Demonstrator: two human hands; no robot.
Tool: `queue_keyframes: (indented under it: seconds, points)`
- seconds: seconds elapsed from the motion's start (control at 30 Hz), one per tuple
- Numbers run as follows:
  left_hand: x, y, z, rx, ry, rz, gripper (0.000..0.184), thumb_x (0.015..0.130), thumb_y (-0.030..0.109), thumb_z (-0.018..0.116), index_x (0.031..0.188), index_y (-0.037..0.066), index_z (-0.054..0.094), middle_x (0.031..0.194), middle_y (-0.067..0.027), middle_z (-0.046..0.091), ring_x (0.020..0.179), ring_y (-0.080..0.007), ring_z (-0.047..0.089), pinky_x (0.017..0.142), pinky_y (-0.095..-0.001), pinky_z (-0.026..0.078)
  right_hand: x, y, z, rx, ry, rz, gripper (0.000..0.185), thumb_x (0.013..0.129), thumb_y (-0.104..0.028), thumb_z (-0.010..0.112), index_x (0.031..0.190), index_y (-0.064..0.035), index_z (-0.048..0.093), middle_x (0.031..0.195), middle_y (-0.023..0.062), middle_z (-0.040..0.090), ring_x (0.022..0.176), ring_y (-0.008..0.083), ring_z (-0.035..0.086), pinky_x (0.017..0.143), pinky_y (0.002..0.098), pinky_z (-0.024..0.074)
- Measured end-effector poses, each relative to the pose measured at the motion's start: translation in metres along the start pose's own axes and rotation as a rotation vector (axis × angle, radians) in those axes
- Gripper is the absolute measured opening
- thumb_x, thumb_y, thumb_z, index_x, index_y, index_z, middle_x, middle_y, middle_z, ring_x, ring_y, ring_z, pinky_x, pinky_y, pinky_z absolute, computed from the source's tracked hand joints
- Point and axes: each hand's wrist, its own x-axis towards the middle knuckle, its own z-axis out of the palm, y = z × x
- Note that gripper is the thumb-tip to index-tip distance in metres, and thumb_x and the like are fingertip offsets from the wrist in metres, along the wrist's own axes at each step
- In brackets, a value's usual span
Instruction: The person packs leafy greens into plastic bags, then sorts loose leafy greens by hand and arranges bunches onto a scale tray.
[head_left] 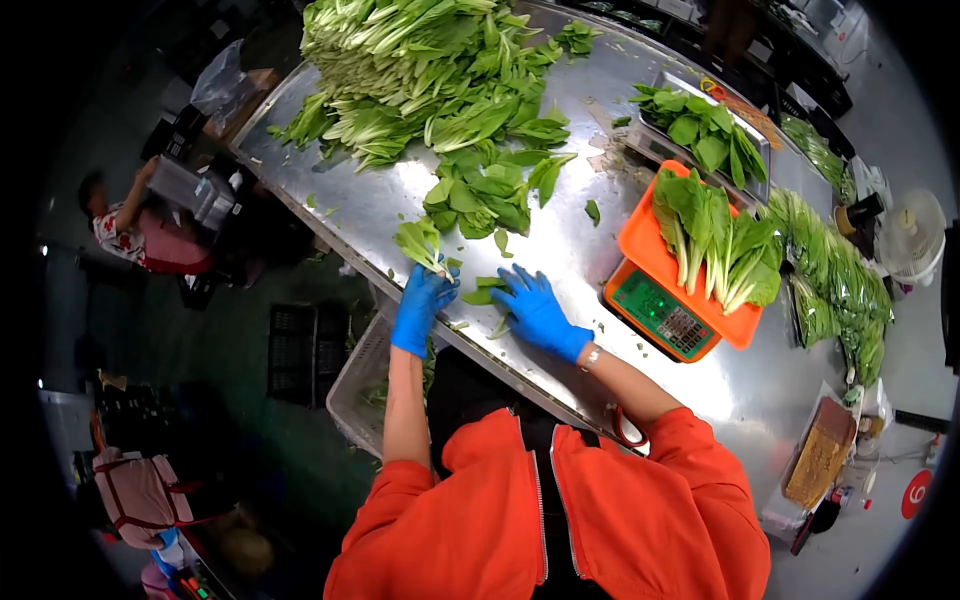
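Note:
My left hand (424, 308), in a blue glove, is closed on the base of a small leafy green (418, 243) near the table's front edge. The leaves point away from me. To its right, my right hand (543, 314), also gloved in blue, lies palm down with its fingers stretched out and apart. A loose leaf (485, 291) lies by its fingertips; whether they touch it I cannot tell. Just beyond both hands is a small heap of loose greens (480, 195). Behind that rises a big pile of leafy greens (410, 80).
On the metal table (380, 215), an orange scale (665, 305) with greens on its tray stands at right. Behind it, a second scale (660, 150) also bears greens. Bagged greens (835, 270) line the right side. A plastic crate (365, 385) stands below the front edge. Another person (150, 225) sits far left.

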Motion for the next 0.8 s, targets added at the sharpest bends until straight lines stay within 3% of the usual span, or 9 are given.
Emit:
queue_keyframes:
  seconds: [0.13,0.2,0.27,0.3,0.43,0.57,0.63,0.67,0.8]
  points:
    - [0.0,-0.005,-0.01,-0.013,0.066,0.095,0.031,0.08,0.009,0.048,0.111,0.009,0.041,0.09,-0.0091,0.056,0.076,-0.0174,0.056,0.067,-0.0284,0.047,0.045,0.021,0.017,0.368,-0.246,0.147,0.041,0.067,-0.016,0.056,0.106,-0.0097,0.048,0.125,0.0138,0.032,0.115,0.0327,0.03,0.087,0.0483,0.0296]
    - [0.005,-0.014,-0.014,0.008,0.105,0.112,0.031,0.08,0.008,0.046,0.11,0.007,0.041,0.09,-0.0104,0.056,0.075,-0.0183,0.057,0.067,-0.0287,0.047,0.079,0.033,-0.001,0.449,0.127,0.349,0.047,0.067,-0.025,0.06,0.109,-0.0083,0.046,0.123,0.015,0.034,0.112,0.0346,0.032,0.085,0.0484,0.0309]
    - [0.011,-0.028,-0.014,-0.061,0.194,0.04,0.031,0.08,0.007,0.047,0.11,0.006,0.041,0.092,-0.0112,0.056,0.076,-0.0186,0.057,0.067,-0.0291,0.048,0.111,0.046,-0.011,0.152,0.353,0.59,0.053,0.066,-0.029,0.062,0.111,-0.0085,0.044,0.121,0.0163,0.037,0.109,0.0354,0.035,0.085,0.0452,0.0328]
    - [0.013,-0.029,-0.013,-0.069,0.195,0.029,0.031,0.079,0.005,0.047,0.11,0.005,0.041,0.094,-0.0123,0.056,0.075,-0.0189,0.057,0.067,-0.0291,0.048,0.124,0.056,-0.005,0.055,0.317,0.66,0.055,0.065,-0.029,0.062,0.113,-0.0086,0.043,0.119,0.0175,0.038,0.107,0.0358,0.036,0.085,0.0448,0.0333]
    - [0.011,-0.034,-0.005,-0.216,0.271,0.08,0.028,0.08,0.004,0.047,0.107,0.004,0.042,0.087,-0.0123,0.059,0.069,-0.0173,0.058,0.058,-0.0245,0.049,0.125,0.05,0.037,0.162,0.181,0.349,0.047,0.064,-0.022,0.063,0.107,-0.0087,0.048,0.115,0.0165,0.041,0.103,0.0353,0.04,0.082,0.0411,0.0378]
    - [0.013,-0.036,-0.007,-0.159,0.325,0.078,0.028,0.078,0.003,0.045,0.106,0.004,0.042,0.09,-0.0125,0.057,0.07,-0.0174,0.057,0.059,-0.0263,0.048,0.092,0.023,0.03,0.348,0.269,0.298,0.04,0.067,-0.019,0.061,0.104,-0.0096,0.051,0.107,0.0135,0.048,0.094,0.0264,0.048,0.078,0.0337,0.0421]
    - [0.013,-0.036,-0.009,-0.156,0.327,0.078,0.028,0.078,0.004,0.045,0.106,0.004,0.042,0.089,-0.0119,0.057,0.07,-0.0172,0.057,0.059,-0.0263,0.048,0.076,0.019,0.011,1.158,0.186,0.655,0.037,0.07,-0.02,0.061,0.104,-0.0062,0.051,0.095,0.008,0.055,0.083,0.017,0.053,0.072,0.0271,0.0436]
    - [0.011,-0.038,-0.008,-0.157,0.323,0.079,0.028,0.078,0.004,0.045,0.106,0.004,0.042,0.088,-0.0113,0.057,0.07,-0.017,0.057,0.059,-0.0263,0.048,0.07,0.022,-0.002,1.383,0.265,0.663,0.034,0.074,-0.02,0.058,0.103,-0.0031,0.052,0.087,0.0047,0.058,0.073,0.0109,0.053,0.067,0.0225,0.0435]
    - [0.01,-0.033,0.001,-0.087,0.33,0.078,0.025,0.077,0.005,0.045,0.102,0.005,0.045,0.082,-0.0092,0.057,0.067,-0.0165,0.057,0.056,-0.0249,0.048,0.052,0.046,-0.053,1.795,0.082,0.69,0.031,0.084,-0.027,0.039,0.099,-0.0041,0.053,0.086,0.0068,0.058,0.068,0.0121,0.056,0.058,0.0211,0.0425]
